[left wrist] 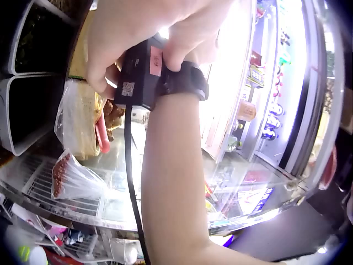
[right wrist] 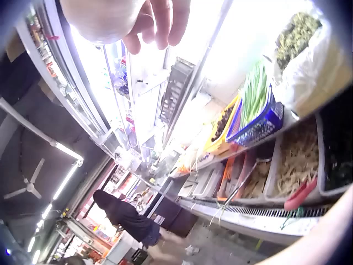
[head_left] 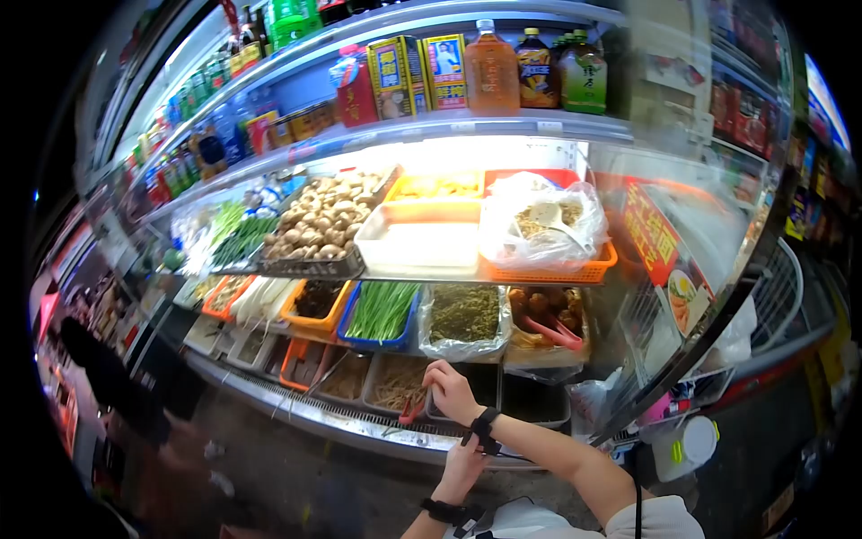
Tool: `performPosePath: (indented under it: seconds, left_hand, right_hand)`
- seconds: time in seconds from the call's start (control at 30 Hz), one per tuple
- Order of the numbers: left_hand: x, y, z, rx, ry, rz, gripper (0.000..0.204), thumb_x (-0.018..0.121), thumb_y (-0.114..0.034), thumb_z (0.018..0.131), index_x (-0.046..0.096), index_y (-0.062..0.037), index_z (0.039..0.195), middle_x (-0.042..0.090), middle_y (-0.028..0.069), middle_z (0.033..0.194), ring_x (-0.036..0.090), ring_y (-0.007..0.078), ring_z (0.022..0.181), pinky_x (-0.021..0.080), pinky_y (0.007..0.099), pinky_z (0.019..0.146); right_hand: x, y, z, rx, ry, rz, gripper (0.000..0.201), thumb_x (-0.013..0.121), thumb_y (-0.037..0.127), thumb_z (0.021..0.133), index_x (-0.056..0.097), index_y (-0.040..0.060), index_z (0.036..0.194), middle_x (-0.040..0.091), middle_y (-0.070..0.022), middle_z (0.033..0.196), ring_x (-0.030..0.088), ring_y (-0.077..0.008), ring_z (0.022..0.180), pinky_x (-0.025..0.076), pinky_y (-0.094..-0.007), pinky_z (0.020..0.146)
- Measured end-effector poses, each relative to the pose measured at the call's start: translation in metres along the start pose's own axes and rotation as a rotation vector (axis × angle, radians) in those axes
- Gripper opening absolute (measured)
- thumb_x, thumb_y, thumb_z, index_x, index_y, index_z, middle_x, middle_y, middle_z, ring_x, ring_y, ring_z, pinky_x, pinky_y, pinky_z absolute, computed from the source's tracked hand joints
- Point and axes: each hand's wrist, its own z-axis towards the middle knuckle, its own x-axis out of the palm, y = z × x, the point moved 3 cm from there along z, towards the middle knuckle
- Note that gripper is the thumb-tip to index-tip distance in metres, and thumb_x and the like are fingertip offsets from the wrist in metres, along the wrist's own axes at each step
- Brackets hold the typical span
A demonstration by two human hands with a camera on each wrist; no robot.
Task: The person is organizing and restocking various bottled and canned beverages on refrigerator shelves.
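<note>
My left hand (head_left: 462, 469) reaches up to my right wrist. In the left wrist view its thumb and fingers pinch a small black camera (left wrist: 135, 74) on the black wristband (left wrist: 190, 83) there; a black cable hangs from the camera. Held out over the lower trays of a chilled display, my right hand (head_left: 452, 393) has nothing in it. Its fingers (right wrist: 161, 25) hang loosely bent in the right wrist view. Close to it are a tray of pale strips (head_left: 392, 382) with a red-handled tool (head_left: 411, 411) and a plastic-lined bin of green seaweed-like food (head_left: 464, 314).
Above stand a crate of mushrooms (head_left: 319, 220), a white tub (head_left: 417, 241) and an orange basket (head_left: 549, 269) with a bagged scoop. Green stalks fill a blue basket (head_left: 382, 314). Bottles (head_left: 491, 72) line the upper shelf. A person in dark clothes (right wrist: 129, 218) is farther down the aisle.
</note>
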Motion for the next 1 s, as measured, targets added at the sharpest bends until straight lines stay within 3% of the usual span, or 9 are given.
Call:
performPosePath:
  seconds: [0.07,0.1,0.17,0.3,0.4,0.6,0.77,0.83,1.0]
  left_hand:
    - [0.02,0.014,0.018,0.188,0.175,0.269,0.025,0.061,-0.015,0.083,0.053,-0.0041,0.103,0.057,0.0051,0.093,0.056,0.017,0.089,0.046,0.0332,0.08]
    - [0.002,-0.064,-0.011,-0.043,0.075,0.04,0.032,0.06,-0.01,0.083,0.047,-0.0012,0.111,0.057,0.0073,0.099,0.055,0.0148,0.091,0.046,0.0297,0.08]
    - [0.01,-0.083,0.002,0.03,0.01,0.301,0.026,0.054,-0.012,0.086,0.047,-0.0038,0.11,0.058,0.0064,0.099,0.057,0.0159,0.092,0.046,0.0319,0.081]
    - [0.028,-0.152,0.033,0.434,0.075,0.73,0.043,0.056,-0.003,0.081,0.038,-0.0015,0.121,0.049,0.0099,0.118,0.05,0.0138,0.099,0.043,0.0249,0.081]
    - [0.068,-0.231,0.048,0.69,-0.007,0.864,0.052,0.052,0.001,0.079,0.032,0.0027,0.126,0.042,0.0158,0.124,0.04,0.0229,0.116,0.031,0.0337,0.099]
    - [0.167,-0.368,0.058,1.113,-0.013,1.105,0.058,0.051,-0.006,0.08,0.026,0.0013,0.131,0.029,0.0205,0.136,0.027,0.0282,0.128,0.023,0.0392,0.104]
    - [0.303,-0.453,0.069,1.553,-0.08,1.441,0.055,0.056,-0.015,0.08,0.033,0.0043,0.126,0.041,0.0218,0.127,0.042,0.0268,0.117,0.034,0.0341,0.096]
    - [0.36,-0.475,0.078,1.489,-0.058,1.464,0.052,0.057,-0.015,0.078,0.037,0.007,0.121,0.048,0.0257,0.116,0.049,0.0301,0.108,0.038,0.0342,0.091]
    - [0.446,-0.481,0.086,2.011,-0.231,1.844,0.052,0.054,-0.014,0.074,0.039,0.0112,0.117,0.047,0.0286,0.114,0.042,0.0386,0.113,0.031,0.0411,0.099]
  right_hand:
    - [-0.037,0.005,0.002,-0.105,-0.014,-0.121,0.008,0.052,-0.003,0.071,0.052,0.0038,0.076,0.053,-0.0094,0.085,0.056,-0.0291,0.073,0.047,-0.0344,0.064]
    - [0.018,0.036,0.031,-0.113,-0.119,-0.084,0.008,0.053,-0.004,0.071,0.052,0.0035,0.076,0.053,-0.0092,0.085,0.056,-0.0292,0.073,0.047,-0.034,0.063]
    - [-0.004,0.048,0.044,-0.176,-0.19,-0.161,0.009,0.052,-0.004,0.071,0.053,0.0034,0.077,0.053,-0.0095,0.085,0.057,-0.0292,0.074,0.047,-0.0341,0.063]
    - [-0.064,0.052,0.063,-0.078,-0.365,-0.247,0.013,0.049,-0.01,0.072,0.054,0.001,0.076,0.054,-0.0098,0.083,0.056,-0.0232,0.071,0.045,-0.0277,0.063]
    - [-0.116,0.048,0.085,-0.023,-0.498,-0.213,0.015,0.046,-0.012,0.071,0.053,0.0005,0.076,0.049,-0.0076,0.076,0.053,-0.018,0.067,0.043,-0.0266,0.06]
    - [-0.222,0.062,0.152,-0.016,-0.703,-0.435,0.006,0.049,-0.001,0.079,0.053,0.0016,0.081,0.051,-0.0096,0.088,0.054,-0.0193,0.073,0.045,-0.0282,0.062]
    - [-0.317,0.072,0.254,-0.134,-0.795,-0.623,0.008,0.053,0.004,0.075,0.056,0.004,0.082,0.054,-0.0114,0.083,0.056,-0.0264,0.071,0.046,-0.0336,0.063]
    - [-0.352,0.083,0.299,-0.13,-0.802,-0.739,0.009,0.055,0.008,0.074,0.057,0.0041,0.082,0.055,-0.0133,0.084,0.057,-0.0307,0.075,0.046,-0.0381,0.066]
    - [-0.41,0.09,0.378,-0.009,-0.786,-0.914,0.029,0.059,0.02,0.07,0.054,-0.0001,0.091,0.056,-0.0192,0.092,0.056,-0.0358,0.086,0.045,-0.0408,0.077]
